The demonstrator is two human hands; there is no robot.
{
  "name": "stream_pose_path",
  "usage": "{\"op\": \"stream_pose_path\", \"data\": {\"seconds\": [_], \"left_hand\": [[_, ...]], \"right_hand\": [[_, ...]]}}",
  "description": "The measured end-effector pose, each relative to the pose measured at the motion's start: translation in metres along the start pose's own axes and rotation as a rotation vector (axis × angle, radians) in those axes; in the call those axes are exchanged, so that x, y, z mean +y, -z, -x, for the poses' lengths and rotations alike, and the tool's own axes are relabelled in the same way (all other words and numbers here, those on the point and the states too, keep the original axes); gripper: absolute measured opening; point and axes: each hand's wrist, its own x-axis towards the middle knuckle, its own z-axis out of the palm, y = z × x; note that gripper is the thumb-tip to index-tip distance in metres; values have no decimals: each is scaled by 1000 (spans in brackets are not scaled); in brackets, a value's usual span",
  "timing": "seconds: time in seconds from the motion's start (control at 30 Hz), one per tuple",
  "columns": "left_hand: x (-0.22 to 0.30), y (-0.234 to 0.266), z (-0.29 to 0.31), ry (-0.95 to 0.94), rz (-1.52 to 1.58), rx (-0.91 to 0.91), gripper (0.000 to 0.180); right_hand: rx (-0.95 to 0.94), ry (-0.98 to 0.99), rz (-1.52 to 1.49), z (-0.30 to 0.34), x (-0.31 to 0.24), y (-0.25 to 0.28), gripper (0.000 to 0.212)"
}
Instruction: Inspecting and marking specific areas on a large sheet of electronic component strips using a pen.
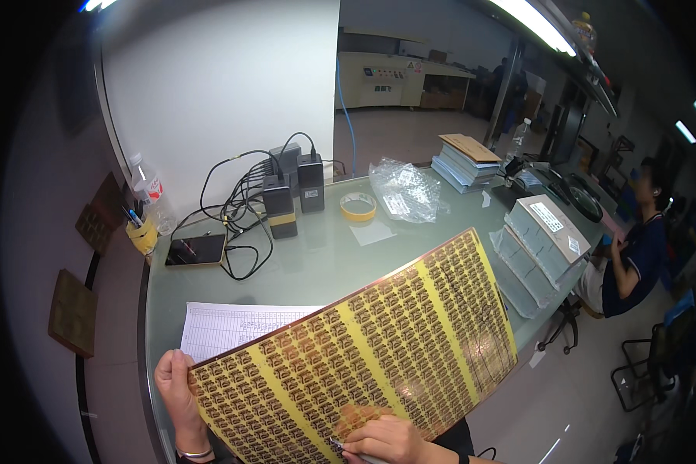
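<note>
A large yellow circuit board panel (348,348) with rows of dark copper patterns is tilted up in front of me. My left hand (179,394) is closed on its left corner, thumb over the edge. Low on the panel's face, my right hand (387,439) is closed round a slim pen-like tool (336,444), its pale tip at the patterns. Most of the tool is hidden by the fingers, so its exact kind does not show. Behind the panel, a printed form sheet (224,325) with handwriting lies partly covered on the glass-topped table (301,271).
Behind lie a phone (196,250), tangled cables, black power adapters (279,205), a yellow tape roll (358,206) and clear plastic wrap (406,192). A bottle (151,197) and pen cup (142,234) stand left. Wrapped stacks (545,240) sit right; beyond, a person (634,255) is seated.
</note>
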Motion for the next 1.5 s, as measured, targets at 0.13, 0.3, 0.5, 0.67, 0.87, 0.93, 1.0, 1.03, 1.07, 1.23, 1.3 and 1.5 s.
{"op": "stream_pose_path", "data": {"seconds": [0.13, 0.3, 0.5, 0.67, 0.87, 0.93, 1.0, 1.03, 1.07, 1.23, 1.3, 1.5], "left_hand": [[-1, 0, 0, 29, -32, 1, 36], [-2, -2, -1, 43, -88, 16, 35], [-5, -3, -2, 59, -74, 25, 36], [-8, -3, -4, 60, -72, 15, 36], [-4, -2, -4, 116, -71, -55, 33], [-4, -2, -4, 111, -81, -54, 33], [-5, -1, -4, 124, -81, -61, 32], [-5, -3, -4, 126, -80, -62, 32], [-5, -6, -3, 115, -67, -35, 34], [-4, -11, -3, 116, -55, 12, 35], [-4, -9, -4, 123, -60, -2, 35], [1, -4, -3, 126, -82, -45, 33]], "right_hand": [[-2, -5, 14, 2, 1, -1, 11], [-50, -21, 4, 3, 3, 1, 7], [-83, -141, -71, 7, 2, 2, 11], [-24, -81, -52, 8, 8, -2, 11], [-53, -133, -59, 5, 2, 0, 13], [-58, -138, -57, 5, 2, 0, 13], [-64, -142, -52, 5, 2, 1, 13], [-64, -141, -51, 5, 2, 1, 13], [-64, -141, -50, 5, 2, 1, 13], [-58, -145, -61, 3, 2, 2, 12], [-60, -144, -70, 3, 2, 2, 12], [-80, -132, -98, 3, 3, -2, 12]]}}
